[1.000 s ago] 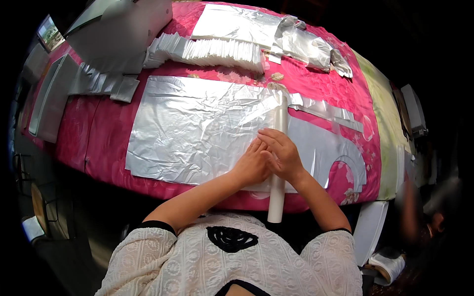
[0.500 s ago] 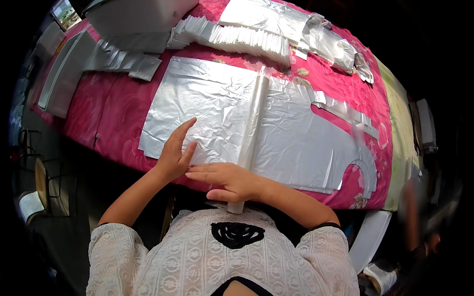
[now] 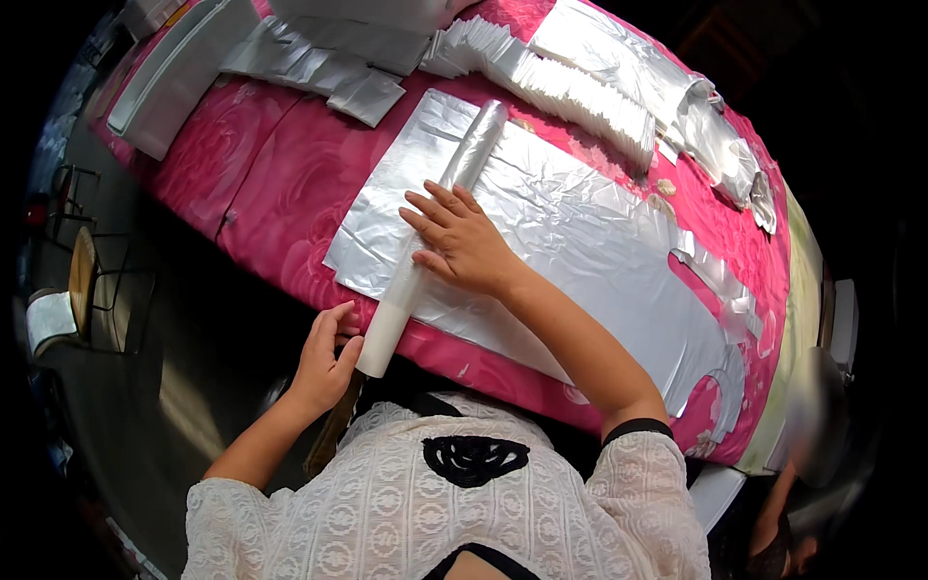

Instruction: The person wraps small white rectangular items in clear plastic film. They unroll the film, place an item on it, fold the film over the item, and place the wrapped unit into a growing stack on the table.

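A stack of flat, silvery-white plastic bags (image 3: pixel 590 261) with cut-out handles at the right lies on the pink flowered tablecloth. Across its left part rests a long pale roll (image 3: pixel 389 329), slanting from far to near, its near end jutting past the table edge. My right hand (image 3: pixel 462 240) lies on the roll's middle with the fingers spread. Beside the roll's near end is my left hand (image 3: pixel 324 360), fingers loosely bent and apart, with nothing seen in it. Whether it touches the roll I cannot tell.
A long row of folded white packets (image 3: pixel 551 87) and a heap of crumpled silvery plastic (image 3: pixel 706 130) lie at the back. Left of them are flat silvery packets (image 3: pixel 362 97) and a translucent bin (image 3: pixel 179 77). At the lower right another person's arm (image 3: pixel 771 512) shows. A stool (image 3: pixel 82 280) stands at left.
The roll has moved left over the bags. My right hand has moved from the near edge up onto the roll's middle, and my left hand has come back toward me. The view has turned.
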Available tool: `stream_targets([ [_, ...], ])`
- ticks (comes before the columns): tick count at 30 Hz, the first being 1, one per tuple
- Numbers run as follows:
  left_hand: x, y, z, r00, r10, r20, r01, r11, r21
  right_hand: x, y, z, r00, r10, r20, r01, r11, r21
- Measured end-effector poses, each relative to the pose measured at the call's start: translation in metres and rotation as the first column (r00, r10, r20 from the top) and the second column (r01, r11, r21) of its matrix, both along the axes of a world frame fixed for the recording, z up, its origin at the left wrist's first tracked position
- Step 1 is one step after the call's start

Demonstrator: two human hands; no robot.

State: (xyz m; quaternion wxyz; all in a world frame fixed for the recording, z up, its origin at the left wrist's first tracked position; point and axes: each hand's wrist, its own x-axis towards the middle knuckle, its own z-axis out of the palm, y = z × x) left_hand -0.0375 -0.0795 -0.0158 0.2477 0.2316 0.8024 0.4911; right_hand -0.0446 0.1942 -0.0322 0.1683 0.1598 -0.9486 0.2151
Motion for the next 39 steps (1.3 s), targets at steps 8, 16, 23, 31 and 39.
stream_targets([
  [8,-0.011,0.007,-0.008,0.993,0.082,-0.082,-0.095,0.981,-0.171,-0.048,-0.076,-0.008,0.938,-0.339,0.075,0.347,0.925,-0.157],
  [16,0.011,0.010,0.011,0.737,-0.249,0.628,0.085,0.957,0.279,0.004,-0.049,0.029,0.948,-0.174,0.265,0.250,-0.100,-0.963],
  [23,0.022,0.076,0.034,0.909,-0.303,0.286,0.292,0.953,0.079,0.042,-0.001,0.056,0.902,-0.246,0.356,0.279,-0.298,-0.913],
  [31,0.025,0.107,0.037,0.191,-0.622,0.759,0.355,0.765,0.538,0.086,0.020,0.064,0.975,-0.124,0.186,0.105,-0.481,-0.871],
  [39,0.032,0.133,0.037,0.389,-0.477,0.788,0.485,0.833,0.265,0.109,0.023,0.049,0.876,-0.300,0.378,0.207,-0.474,-0.856],
])
